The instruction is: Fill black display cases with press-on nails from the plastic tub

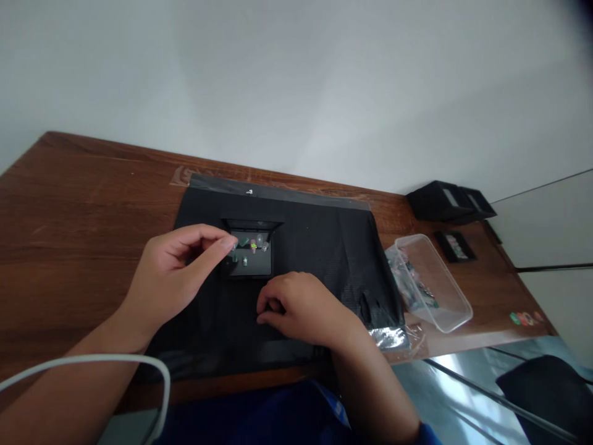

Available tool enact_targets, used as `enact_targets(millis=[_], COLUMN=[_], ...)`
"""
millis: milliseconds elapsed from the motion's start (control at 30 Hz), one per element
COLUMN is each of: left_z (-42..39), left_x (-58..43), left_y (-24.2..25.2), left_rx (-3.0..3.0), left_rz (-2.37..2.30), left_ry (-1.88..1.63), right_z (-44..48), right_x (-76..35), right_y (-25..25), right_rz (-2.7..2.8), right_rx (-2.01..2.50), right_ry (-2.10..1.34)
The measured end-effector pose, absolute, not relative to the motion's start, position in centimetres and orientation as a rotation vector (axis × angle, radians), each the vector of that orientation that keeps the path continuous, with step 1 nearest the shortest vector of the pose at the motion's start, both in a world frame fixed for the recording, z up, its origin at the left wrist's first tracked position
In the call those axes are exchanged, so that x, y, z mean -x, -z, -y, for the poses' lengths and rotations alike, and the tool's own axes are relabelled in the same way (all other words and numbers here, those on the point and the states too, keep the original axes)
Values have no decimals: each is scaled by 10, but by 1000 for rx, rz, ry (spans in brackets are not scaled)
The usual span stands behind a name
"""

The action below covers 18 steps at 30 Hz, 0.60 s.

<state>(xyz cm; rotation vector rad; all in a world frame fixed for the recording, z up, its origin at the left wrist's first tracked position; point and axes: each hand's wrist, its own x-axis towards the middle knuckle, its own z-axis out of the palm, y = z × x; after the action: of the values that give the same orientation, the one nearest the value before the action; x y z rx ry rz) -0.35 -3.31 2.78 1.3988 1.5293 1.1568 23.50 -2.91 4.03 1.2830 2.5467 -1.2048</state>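
Observation:
A small black box (259,269) lies on the black mat (319,247) with its lid raised at the back. Inside it sit several small charms, among them a pink and yellow one (253,246) and a pale green one (245,261). My left hand (180,266) reaches over the box's left side, thumb and forefinger pinched at a small greenish piece near the upper left corner. Just below the box's front edge, my right hand (299,306) rests with curled fingers; whatever its fingertips hold, if anything, is hidden.
To the right, a clear plastic tub (447,296) holds packets of small items. Beyond it are black boxes (435,201), a filled black case (455,246) and colourful pieces (525,318). A white cable (92,358) crosses the lower left.

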Motion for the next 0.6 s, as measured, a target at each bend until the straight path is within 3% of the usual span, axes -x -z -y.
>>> enact_targets(millis=[333,600], left_z=[33,28], left_x=[3,7], left_y=[-30,-31], left_rx=[-1434,-1407], left_rz=[-1518,-1337], left_ry=[-1153,-1056], right_z=[32,31], right_x=[-239,-241], right_y=[-42,-38], right_rz=[-2597,-3017], right_rx=[-1178,-1279], right_ry=[1230,1915])
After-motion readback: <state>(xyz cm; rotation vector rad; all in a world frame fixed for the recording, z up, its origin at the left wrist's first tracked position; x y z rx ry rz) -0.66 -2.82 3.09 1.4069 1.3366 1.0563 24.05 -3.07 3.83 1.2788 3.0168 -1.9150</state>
